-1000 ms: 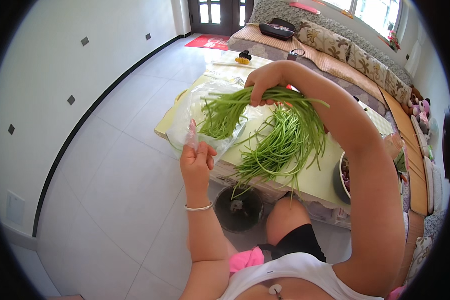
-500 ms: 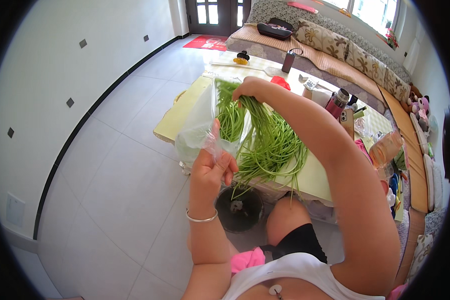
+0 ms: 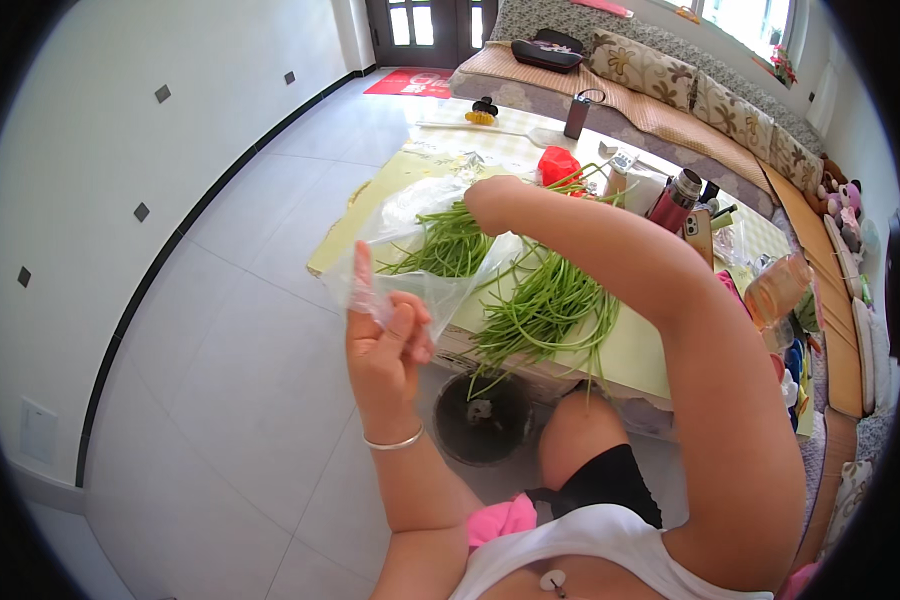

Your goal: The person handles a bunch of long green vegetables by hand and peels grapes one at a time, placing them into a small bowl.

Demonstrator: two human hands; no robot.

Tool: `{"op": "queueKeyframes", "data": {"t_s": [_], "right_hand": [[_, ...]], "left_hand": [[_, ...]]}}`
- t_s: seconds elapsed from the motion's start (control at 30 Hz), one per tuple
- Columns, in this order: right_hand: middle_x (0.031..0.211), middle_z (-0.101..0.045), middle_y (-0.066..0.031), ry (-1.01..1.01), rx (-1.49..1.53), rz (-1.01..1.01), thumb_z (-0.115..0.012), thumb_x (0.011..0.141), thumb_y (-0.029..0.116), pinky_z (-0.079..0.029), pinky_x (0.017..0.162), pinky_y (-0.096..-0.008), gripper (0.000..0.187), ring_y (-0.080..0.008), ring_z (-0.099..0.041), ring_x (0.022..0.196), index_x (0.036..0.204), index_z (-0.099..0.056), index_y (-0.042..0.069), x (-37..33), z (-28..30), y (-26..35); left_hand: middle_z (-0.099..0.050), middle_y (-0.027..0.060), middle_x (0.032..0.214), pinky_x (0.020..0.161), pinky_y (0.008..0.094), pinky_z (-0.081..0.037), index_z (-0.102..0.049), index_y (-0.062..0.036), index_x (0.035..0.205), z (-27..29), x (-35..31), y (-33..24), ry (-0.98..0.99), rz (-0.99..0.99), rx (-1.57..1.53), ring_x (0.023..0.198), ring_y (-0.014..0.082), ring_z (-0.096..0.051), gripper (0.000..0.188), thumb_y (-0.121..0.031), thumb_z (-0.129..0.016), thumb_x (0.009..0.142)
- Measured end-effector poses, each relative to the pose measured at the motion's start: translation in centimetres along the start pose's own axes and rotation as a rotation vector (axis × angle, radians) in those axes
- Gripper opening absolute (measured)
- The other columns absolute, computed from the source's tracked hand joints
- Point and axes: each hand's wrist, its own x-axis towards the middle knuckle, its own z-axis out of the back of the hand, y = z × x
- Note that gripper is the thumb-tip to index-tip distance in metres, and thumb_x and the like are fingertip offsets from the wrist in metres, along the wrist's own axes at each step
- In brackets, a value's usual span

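The left hand (image 3: 388,345) pinches the near edge of a clear bag (image 3: 425,250) above the table (image 3: 630,350), while the right hand (image 3: 492,203), its fingers hidden, reaches into the bag among the green stalks (image 3: 448,245), with more stalks (image 3: 550,310) lying beside it.

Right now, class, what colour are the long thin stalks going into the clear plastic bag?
Green; the long thin stalks show best in the head view.

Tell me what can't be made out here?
- Right hand, head view: fingers hidden inside the clear plastic bag, behind the wrist.
- Long green stems: far ends hidden under the right forearm.
- Dark round bin: contents too small and dim.
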Motion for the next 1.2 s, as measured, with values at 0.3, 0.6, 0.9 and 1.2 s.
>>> {"op": "queueKeyframes", "data": {"t_s": [0.3, 0.6, 0.9, 1.2], "right_hand": [[0.084, -0.066, -0.0153, -0.047, 0.087, 0.168, -0.069, 0.071, 0.011, -0.051, 0.067, -0.0436, 0.036, -0.0318, -0.067, 0.081, 0.105, -0.058, 0.004, -3.7, -0.2, -5.8], [0.09, -0.067, -0.0188, 0.067, 0.173, -0.014, -0.069, 0.075, 0.017, -0.053, 0.07, -0.0434, 0.03, -0.0312, -0.067, 0.082, 0.097, -0.063, -0.001, -2.9, 2.9, -1.8], [0.094, -0.065, -0.0152, 0.0, 1.133, -0.298, -0.068, 0.081, 0.017, -0.053, 0.069, -0.0442, 0.027, -0.0285, -0.066, 0.079, 0.1, -0.063, -0.001, 2.7, 3.8, -0.9], [0.098, -0.06, -0.0189, -0.535, 2.569, -0.625, -0.064, 0.079, 0.006, -0.051, 0.07, -0.0443, 0.029, -0.0323, -0.061, 0.082, 0.106, -0.059, -0.006, 12.8, -3.9, 6.1]], "left_hand": [[-0.03, 0.0245, 0.15, 0.053, 0.0178, -0.04, -0.025, -0.011, 0.152, 1.8, 1.0, 0.3, -0.227, -0.188, 0.108, 0.069, 0.0078, -0.051, 0.07, -0.003, -0.057, 0.09], [-0.059, 0.0231, 0.123, 0.05, 0.0185, -0.041, -0.022, -0.0078, 0.153, -0.7, -0.8, -0.2, 0.4, 0.172, 0.264, 0.061, 0.0087, -0.055, 0.076, -0.002, -0.059, 0.087], [-0.064, 0.0118, 0.086, 0.051, 0.02, -0.042, -0.018, -0.0067, 0.153, -3.4, -1.2, 0.9, 0.509, 0.357, 0.253, 0.059, 0.0099, -0.054, 0.083, -0.004, -0.063, 0.083], [-0.056, 0.0076, 0.075, 0.048, 0.0209, -0.035, -0.029, 0.0023, 0.146, 0.3, 0.2, 0.7, 0.014, 0.072, -0.078, 0.053, 0.0104, -0.046, 0.071, -0.018, -0.065, 0.089]]}}
